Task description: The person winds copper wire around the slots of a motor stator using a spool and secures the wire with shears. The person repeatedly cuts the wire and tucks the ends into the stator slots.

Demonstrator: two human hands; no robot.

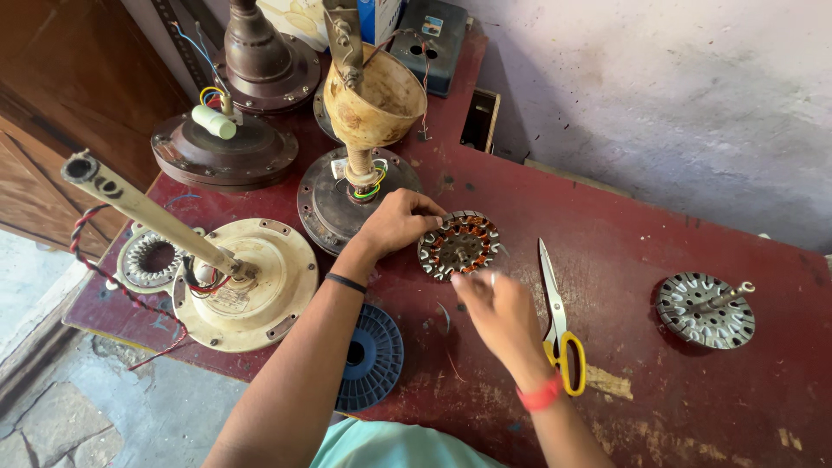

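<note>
A round motor stator (460, 245) with copper windings lies on the dark red table (641, 243). My left hand (397, 221) rests on its left rim and holds it steady. Just below the stator, my right hand (496, 308) has its fingertips pinched together near the lower edge, apparently on a thin wire that is too fine to make out. The left wrist carries a black band and the right wrist a red one.
Scissors (559, 325) with yellow handles lie right of my right hand. A blue spool (371, 357) sits at the near edge. Another stator with a shaft (704, 309) is far right. Several ceiling fan motors (247, 282) with rods crowd the left and back.
</note>
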